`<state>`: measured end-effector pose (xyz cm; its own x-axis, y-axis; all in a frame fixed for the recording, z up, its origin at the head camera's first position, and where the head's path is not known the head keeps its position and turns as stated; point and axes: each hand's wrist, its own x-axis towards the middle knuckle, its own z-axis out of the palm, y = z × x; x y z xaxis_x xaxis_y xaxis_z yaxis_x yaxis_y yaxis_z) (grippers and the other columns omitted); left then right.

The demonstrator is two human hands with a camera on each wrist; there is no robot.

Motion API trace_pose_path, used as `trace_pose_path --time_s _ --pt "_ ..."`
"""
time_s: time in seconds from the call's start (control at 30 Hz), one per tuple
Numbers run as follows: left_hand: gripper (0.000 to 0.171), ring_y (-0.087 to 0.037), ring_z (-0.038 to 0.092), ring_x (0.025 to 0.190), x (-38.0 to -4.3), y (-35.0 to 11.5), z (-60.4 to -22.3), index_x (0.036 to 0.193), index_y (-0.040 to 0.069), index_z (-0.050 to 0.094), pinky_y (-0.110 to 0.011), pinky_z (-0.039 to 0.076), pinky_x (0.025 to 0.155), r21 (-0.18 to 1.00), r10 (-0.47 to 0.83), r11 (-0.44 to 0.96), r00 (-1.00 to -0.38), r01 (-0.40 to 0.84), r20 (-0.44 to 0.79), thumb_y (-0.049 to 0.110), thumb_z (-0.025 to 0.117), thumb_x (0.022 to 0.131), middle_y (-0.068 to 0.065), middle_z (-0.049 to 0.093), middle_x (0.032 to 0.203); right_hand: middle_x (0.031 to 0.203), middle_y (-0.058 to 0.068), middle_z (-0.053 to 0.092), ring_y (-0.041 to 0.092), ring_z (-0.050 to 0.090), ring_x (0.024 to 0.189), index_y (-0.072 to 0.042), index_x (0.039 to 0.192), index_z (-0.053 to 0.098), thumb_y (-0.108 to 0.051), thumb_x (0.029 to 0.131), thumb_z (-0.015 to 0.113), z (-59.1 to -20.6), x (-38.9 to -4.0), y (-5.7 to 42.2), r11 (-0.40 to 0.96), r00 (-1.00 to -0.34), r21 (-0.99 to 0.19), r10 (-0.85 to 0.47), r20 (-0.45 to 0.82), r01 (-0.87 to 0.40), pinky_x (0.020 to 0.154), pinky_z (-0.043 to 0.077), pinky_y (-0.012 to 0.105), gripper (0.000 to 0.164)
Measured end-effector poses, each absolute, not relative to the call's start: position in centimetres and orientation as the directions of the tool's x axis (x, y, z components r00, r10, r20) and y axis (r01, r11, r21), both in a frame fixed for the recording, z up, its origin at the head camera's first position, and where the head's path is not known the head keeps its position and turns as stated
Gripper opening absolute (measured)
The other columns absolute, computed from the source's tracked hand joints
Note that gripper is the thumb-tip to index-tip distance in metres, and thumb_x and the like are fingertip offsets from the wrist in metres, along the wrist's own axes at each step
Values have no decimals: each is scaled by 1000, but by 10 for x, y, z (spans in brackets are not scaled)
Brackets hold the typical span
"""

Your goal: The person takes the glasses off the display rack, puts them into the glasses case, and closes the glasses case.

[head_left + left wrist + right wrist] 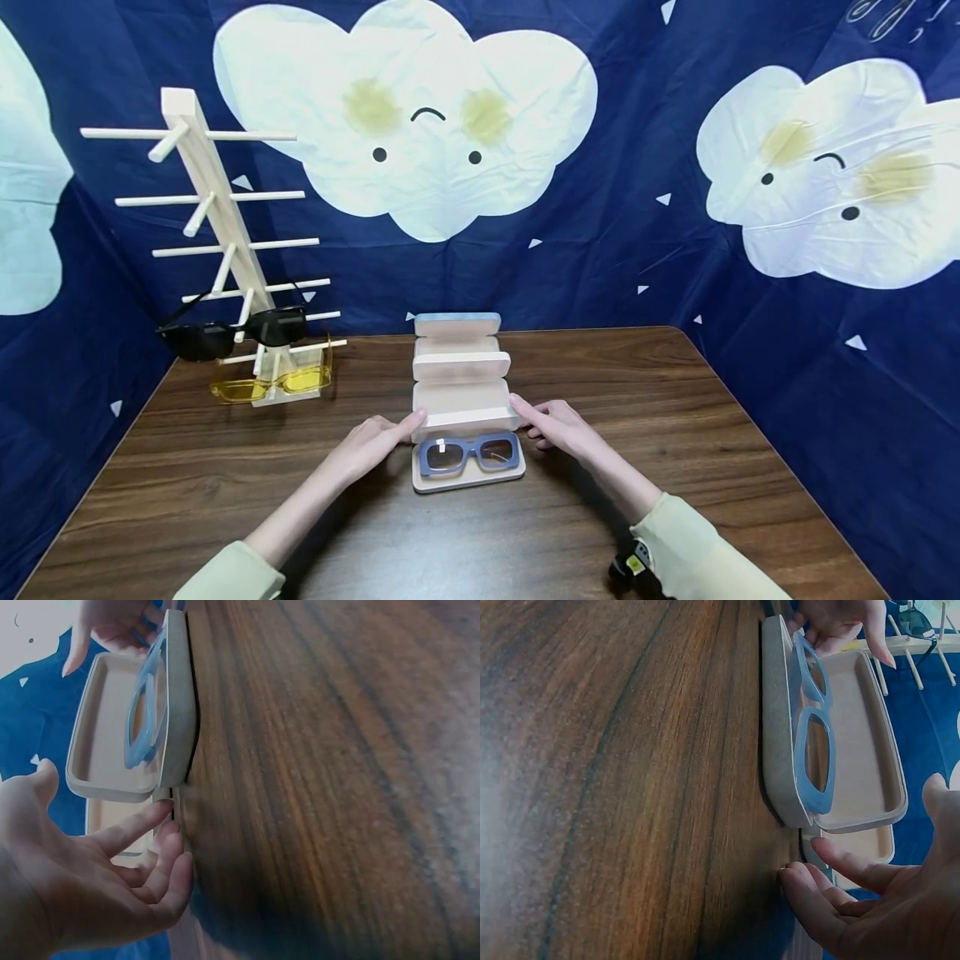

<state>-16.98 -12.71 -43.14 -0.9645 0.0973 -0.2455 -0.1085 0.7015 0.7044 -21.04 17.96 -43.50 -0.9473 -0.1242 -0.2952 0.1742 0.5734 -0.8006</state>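
A pale folding glasses case (461,395) stands opened out in a row of compartments at the middle of the table. Blue-framed sunglasses (471,448) with brown lenses sit in its front compartment. My left hand (371,446) is at the case's left side, fingertips low by the joint behind the front compartment. Opposite it, my right hand (561,427) has its fingertips at the right side. Both wrist views show each thumb raised and the fingers loosely bent, none wrapped round the case. The front compartment's lid (866,735) stands up behind the sunglasses.
At the back left stands a wooden glasses rack (225,204) with several pegs. Black sunglasses (198,342) and yellow-lensed glasses (303,381) hang on its lower part. Dark blue cloth (637,242) with cloud prints closes off the back and sides of the wooden table (637,383).
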Motion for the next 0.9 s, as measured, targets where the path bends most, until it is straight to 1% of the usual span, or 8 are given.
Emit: trace_pose_path --time_s 0.13,0.33,0.43,0.53,0.63,0.7,0.83,0.9 --pt "73 -35 65 125 -174 -125 -430 114 6 78 -57 48 106 706 105 699 -959 -117 -262 71 50 95 -12 75 124 90 7 72 14 64 78 -3 98 76 -62 93 62 -437 -213 176 589 -945 -790 -130 -302 171 73 58 28 61" --pt "71 -32 67 122 -178 -121 -431 111 5 79 -54 50 103 709 106 695 -959 -118 -264 69 55 93 -12 76 121 70 -3 58 9 51 64 -10 79 68 -66 91 63 -437 -215 172 601 -936 -781 -149 -319 170 65 45 22 58" --pt "68 -27 68 117 -179 -121 -432 106 7 80 -50 52 100 721 102 682 -961 -121 -258 70 58 92 -11 77 118 71 -3 57 9 50 64 -9 80 69 -65 90 65 -437 -215 173 591 -932 -788 -159 -326 175 66 47 21 57" --pt "61 -19 65 112 -180 -123 -433 97 12 80 -41 50 95 748 99 650 -960 -137 -262 69 61 91 -6 76 115 78 -2 60 9 54 67 -7 85 72 -62 90 68 -437 -214 174 576 -929 -797 -166 -332 182 67 52 22 56" --pt "57 -16 62 112 -180 -124 -434 94 13 78 -37 47 96 779 105 607 -956 -156 -274 68 63 90 -3 73 116 83 -1 60 10 56 70 -6 86 72 -60 88 71 -437 -214 176 556 -921 -808 -179 -345 195 70 54 23 54" --pt "59 -19 60 117 -180 -124 -434 99 12 77 -41 47 100 793 110 586 -952 -169 -284 68 64 89 -5 71 121 82 -2 58 10 54 69 -9 80 69 -60 88 72 -438 -214 177 543 -916 -817 -197 -349 194 70 54 23 52" --pt "67 -28 56 130 -178 -124 -434 113 8 74 -53 45 107 801 110 566 -945 -196 -309 70 65 87 -12 64 135 78 -6 52 10 51 69 -17 67 54 -58 88 72 -440 -213 179 517 -909 -837 -236 -343 181 71 54 24 50" --pt "67 -30 54 132 -178 -124 -435 114 8 74 -55 44 108 806 116 559 -944 -196 -309 69 66 87 -13 62 137 77 -7 50 10 51 71 -20 64 47 -57 89 72 -441 -212 181 514 -910 -841 -246 -335 170 72 54 25 51"
